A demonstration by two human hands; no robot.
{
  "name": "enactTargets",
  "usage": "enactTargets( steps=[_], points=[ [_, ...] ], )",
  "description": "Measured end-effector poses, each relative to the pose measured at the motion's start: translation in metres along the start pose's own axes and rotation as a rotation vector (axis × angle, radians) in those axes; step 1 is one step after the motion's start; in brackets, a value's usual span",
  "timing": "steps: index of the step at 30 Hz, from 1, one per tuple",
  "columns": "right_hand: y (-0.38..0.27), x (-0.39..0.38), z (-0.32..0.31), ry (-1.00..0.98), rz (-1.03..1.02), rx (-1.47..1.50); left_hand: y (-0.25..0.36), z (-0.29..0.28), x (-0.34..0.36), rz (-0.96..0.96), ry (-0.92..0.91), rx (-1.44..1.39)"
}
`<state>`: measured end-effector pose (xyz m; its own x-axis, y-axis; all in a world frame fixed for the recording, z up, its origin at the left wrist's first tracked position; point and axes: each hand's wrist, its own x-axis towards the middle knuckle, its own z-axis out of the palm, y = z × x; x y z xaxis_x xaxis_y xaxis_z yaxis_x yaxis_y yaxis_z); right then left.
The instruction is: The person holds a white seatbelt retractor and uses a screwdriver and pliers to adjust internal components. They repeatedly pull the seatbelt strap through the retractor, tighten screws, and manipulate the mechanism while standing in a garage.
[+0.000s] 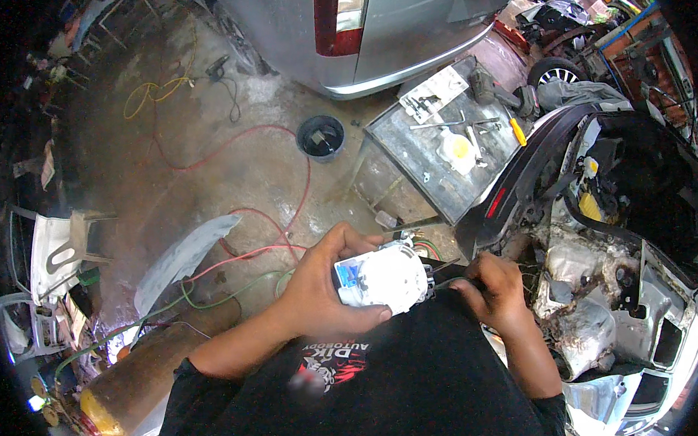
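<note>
In front of my chest, my left hand (pixel 328 278) is wrapped round a bright white, rounded part (pixel 384 278) with a blue patch on its left side and a ridged dark rim on its right. Coloured wires (pixel 427 249) show just beyond it. My right hand (pixel 495 289) is closed beside the part, thumb against curled fingers. A dark, narrow piece (pixel 449 273) runs between the part and those fingers. Its kind cannot be made out, and its end is hidden in my grip. Glare washes out the white part's detail.
A metal work table (pixel 433 158) ahead bears tools, including a yellow-handled one (pixel 517 132). A black bucket (pixel 320 138), red hose (pixel 308 184) and gas cylinder (pixel 129 391) occupy the floor. A silver vehicle (pixel 414 29) stands ahead; a stripped car body (pixel 644 281) lies right.
</note>
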<state>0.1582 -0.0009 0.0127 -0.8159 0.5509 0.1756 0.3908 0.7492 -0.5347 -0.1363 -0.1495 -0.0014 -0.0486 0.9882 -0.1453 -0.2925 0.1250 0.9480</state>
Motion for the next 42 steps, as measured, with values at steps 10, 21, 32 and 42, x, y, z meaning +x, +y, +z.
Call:
enactTargets(
  steps=[10,21,32,42],
  points=[
    [0.007,0.006,-0.002,0.064,-0.091,-0.122,-0.007,-0.004,0.000,0.055,0.050,0.069],
    [-0.012,0.019,-0.011,-0.124,-0.064,-0.039,-0.012,-0.005,0.000,0.088,0.008,-0.043],
    [-0.005,0.018,-0.013,-0.189,-0.007,0.000,-0.009,-0.003,0.000,0.135,0.031,0.087],
    [-0.003,0.015,-0.001,-0.175,-0.019,-0.001,0.002,0.006,-0.001,0.168,0.050,0.242]
  ],
)
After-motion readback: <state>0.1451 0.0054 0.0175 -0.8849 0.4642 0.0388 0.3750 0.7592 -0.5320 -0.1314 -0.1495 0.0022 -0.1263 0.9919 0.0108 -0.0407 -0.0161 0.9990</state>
